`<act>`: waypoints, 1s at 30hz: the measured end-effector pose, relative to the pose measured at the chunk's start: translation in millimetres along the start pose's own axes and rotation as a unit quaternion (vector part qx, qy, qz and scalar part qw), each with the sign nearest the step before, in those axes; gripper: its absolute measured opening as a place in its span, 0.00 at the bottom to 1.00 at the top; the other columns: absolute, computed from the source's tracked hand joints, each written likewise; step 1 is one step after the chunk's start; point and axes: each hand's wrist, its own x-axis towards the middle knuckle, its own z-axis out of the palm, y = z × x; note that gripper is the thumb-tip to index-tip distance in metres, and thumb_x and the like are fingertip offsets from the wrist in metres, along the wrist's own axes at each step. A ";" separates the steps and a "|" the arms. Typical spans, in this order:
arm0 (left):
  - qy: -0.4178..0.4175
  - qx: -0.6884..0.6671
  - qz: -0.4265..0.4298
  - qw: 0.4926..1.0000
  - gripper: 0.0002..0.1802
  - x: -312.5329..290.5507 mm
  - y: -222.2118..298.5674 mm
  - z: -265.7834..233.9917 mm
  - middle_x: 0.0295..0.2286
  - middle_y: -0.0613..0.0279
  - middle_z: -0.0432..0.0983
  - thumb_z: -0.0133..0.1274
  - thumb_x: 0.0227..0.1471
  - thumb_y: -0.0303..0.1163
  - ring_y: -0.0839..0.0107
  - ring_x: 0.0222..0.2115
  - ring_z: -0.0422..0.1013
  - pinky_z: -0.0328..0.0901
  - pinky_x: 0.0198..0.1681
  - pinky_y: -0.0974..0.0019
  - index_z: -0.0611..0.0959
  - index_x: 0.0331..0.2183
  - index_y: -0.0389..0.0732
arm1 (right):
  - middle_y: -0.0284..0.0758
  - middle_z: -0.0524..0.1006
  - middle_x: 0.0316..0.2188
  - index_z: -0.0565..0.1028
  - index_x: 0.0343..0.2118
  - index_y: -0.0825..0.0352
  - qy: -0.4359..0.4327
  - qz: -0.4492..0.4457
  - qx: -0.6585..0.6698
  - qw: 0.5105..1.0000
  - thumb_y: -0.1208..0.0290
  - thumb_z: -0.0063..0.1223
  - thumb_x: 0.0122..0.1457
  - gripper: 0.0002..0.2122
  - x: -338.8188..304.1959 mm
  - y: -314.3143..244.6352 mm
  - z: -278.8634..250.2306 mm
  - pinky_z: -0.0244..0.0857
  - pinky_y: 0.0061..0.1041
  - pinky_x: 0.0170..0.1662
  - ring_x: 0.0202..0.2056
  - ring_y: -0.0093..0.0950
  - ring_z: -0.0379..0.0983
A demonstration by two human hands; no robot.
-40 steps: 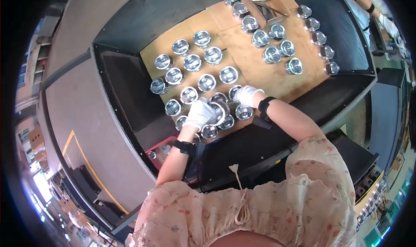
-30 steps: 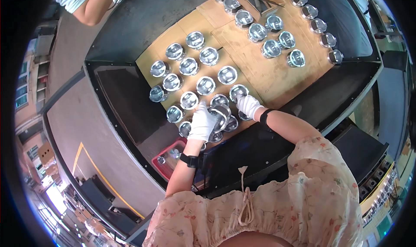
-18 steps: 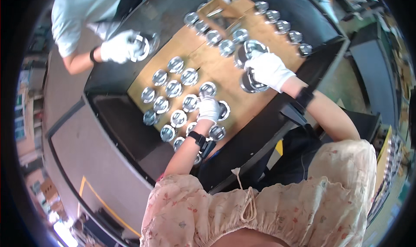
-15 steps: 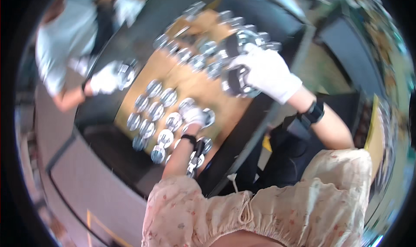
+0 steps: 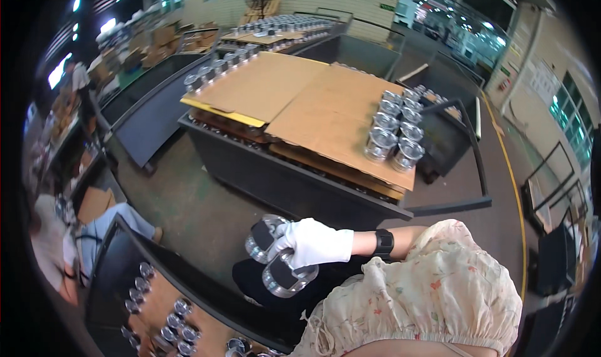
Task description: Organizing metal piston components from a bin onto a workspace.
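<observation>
My right hand (image 5: 311,241), in a white glove, is closed around two pistons side by side. The upper piston (image 5: 256,241) and the lower piston (image 5: 280,280) are silver, with dark patches on their skirts. They hang over the floor beside a dark metal cart (image 5: 263,175). Cardboard sheets (image 5: 350,107) cover the stack in that cart. Two rows of silver pistons (image 5: 382,145) stand on the right end of the cardboard, and one row (image 5: 220,67) stands along its far left edge. My left hand is out of view.
At lower left, another cart (image 5: 100,282) holds several pistons (image 5: 172,322) on brown board. A person (image 5: 53,244) sits or bends beside it. A black bar frame (image 5: 479,163) juts from the covered cart's right end. More carts (image 5: 141,132) stand behind at left.
My view has swung from the lower cart to the covered one. My right hand has carried both pistons away from the lower cart. My left hand, earlier among the pistons, has left view.
</observation>
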 end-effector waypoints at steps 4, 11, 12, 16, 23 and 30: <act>-0.024 -0.005 0.022 0.999 0.28 -26.5 21.2 1.2 0.37 0.45 0.77 0.50 0.46 0.51 0.51 0.45 0.69 0.58 0.51 0.54 0.83 0.32 0.31 | 0.39 0.80 0.32 0.82 0.40 0.52 0.033 0.036 -0.003 0.999 0.70 0.53 0.42 0.19 -18.7 23.4 6.2 0.73 0.32 0.36 0.29 0.40 0.77; -0.067 -0.012 0.064 0.996 0.27 0.3 94.7 -2.4 0.35 0.44 0.78 0.52 0.45 0.49 0.51 0.42 0.70 0.60 0.49 0.54 0.83 0.30 0.31 | 0.40 0.79 0.31 0.82 0.37 0.51 0.080 0.076 0.048 0.993 0.68 0.53 0.43 0.16 14.6 92.0 -0.7 0.72 0.33 0.38 0.32 0.40 0.76; -0.072 -0.009 0.058 0.996 0.26 4.9 103.3 -3.6 0.35 0.44 0.78 0.52 0.44 0.49 0.51 0.41 0.70 0.61 0.48 0.54 0.83 0.30 0.31 | 0.39 0.79 0.32 0.82 0.37 0.50 0.081 0.072 0.050 0.993 0.68 0.53 0.43 0.16 26.7 102.2 0.6 0.72 0.33 0.38 0.32 0.40 0.76; -0.096 0.006 0.030 0.995 0.26 29.5 133.0 -15.3 0.34 0.44 0.78 0.52 0.44 0.48 0.51 0.40 0.71 0.62 0.47 0.54 0.83 0.29 0.30 | 0.39 0.79 0.32 0.82 0.37 0.49 0.030 0.124 0.051 0.991 0.65 0.55 0.42 0.15 82.3 117.7 -10.9 0.72 0.36 0.38 0.32 0.39 0.77; -0.135 0.022 -0.009 0.991 0.24 46.4 162.8 -69.0 0.32 0.43 0.78 0.54 0.42 0.45 0.50 0.37 0.72 0.64 0.44 0.54 0.83 0.28 0.30 | 0.36 0.79 0.28 0.82 0.38 0.48 0.005 0.151 0.040 0.988 0.65 0.56 0.43 0.16 126.6 100.3 -47.9 0.72 0.35 0.36 0.29 0.39 0.77; -0.156 0.020 0.025 0.987 0.22 59.9 209.9 -142.1 0.30 0.43 0.78 0.55 0.41 0.43 0.50 0.34 0.73 0.66 0.41 0.54 0.83 0.26 0.29 | 0.39 0.80 0.30 0.82 0.38 0.48 -0.061 0.262 0.050 0.962 0.66 0.53 0.46 0.14 121.5 35.4 -137.5 0.72 0.37 0.38 0.31 0.40 0.78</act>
